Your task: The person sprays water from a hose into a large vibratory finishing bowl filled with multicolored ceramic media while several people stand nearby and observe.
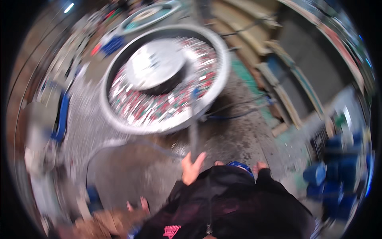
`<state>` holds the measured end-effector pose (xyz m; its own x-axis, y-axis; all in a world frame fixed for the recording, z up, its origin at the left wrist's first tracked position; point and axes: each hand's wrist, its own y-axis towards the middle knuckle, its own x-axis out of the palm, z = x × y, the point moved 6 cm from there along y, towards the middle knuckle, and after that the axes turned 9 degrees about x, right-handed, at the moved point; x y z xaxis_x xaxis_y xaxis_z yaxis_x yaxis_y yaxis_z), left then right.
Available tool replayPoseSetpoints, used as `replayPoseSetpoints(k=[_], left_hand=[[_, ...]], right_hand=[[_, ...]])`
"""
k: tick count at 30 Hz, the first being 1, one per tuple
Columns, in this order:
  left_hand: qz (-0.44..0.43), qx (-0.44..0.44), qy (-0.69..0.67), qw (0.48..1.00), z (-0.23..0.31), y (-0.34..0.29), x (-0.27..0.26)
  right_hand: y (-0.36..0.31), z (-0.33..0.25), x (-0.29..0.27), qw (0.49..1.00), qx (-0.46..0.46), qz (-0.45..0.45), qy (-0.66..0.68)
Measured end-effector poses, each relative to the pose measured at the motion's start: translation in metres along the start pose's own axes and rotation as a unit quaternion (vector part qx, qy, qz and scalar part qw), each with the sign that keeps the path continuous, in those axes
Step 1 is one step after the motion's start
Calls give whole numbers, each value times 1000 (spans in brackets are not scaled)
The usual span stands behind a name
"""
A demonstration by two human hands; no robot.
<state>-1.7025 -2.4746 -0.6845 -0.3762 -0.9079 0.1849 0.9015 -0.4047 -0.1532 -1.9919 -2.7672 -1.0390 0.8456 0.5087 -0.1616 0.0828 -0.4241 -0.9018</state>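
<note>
My left hand [191,169] is in front of my body, with a long grey pole [193,135] running from between its thumb and fingers. The pole's far end, with a blue tip [195,93], lies over the near right side of a large round tub [222,63]. A shiny metal cover [155,63] rises in the tub's middle. Small red, white and green pieces [159,109] fill the ring around it, blurred. At the end of my right sleeve a small bit of skin [260,165] shows, perhaps my right hand; its fingers cannot be made out.
A hose [119,142] curves over the wet floor. Another round tub [149,15] stands behind. Wooden steps and frames [296,93] line the right, with blue containers [316,174] at lower right. Someone's feet [144,204] show at lower left, near brown material [105,223].
</note>
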Motion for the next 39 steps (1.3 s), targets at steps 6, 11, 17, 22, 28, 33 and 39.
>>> replayPoseSetpoints(k=[6, 11, 17, 22, 28, 33, 39], left_hand=[[-17, 68, 42, 997, 22, 8, -5], [-5, 61, 61, 996, 32, 2, -12], [-2, 0, -28, 1000, 24, -1, -26], [6, 19, -155, 988, 19, -9, -59], [73, 56, -194, 977, 26, -21, -118], [100, 82, -232, 964, 37, -25, -171], [99, 119, -234, 960, 71, -38, -224]], right_hand=[[-4, 2, -8, 997, 39, 32, -67], [-10, -39, 76, 995, 20, -76, -61], [-20, -83, 166, 984, -11, -159, -75], [-31, -69, 197, 975, 14, -154, -162], [-26, -43, 180, 947, 22, -105, -301], [-75, -48, 219, 926, -22, -69, -371], [-91, -38, 298, 930, -41, -113, -348]])
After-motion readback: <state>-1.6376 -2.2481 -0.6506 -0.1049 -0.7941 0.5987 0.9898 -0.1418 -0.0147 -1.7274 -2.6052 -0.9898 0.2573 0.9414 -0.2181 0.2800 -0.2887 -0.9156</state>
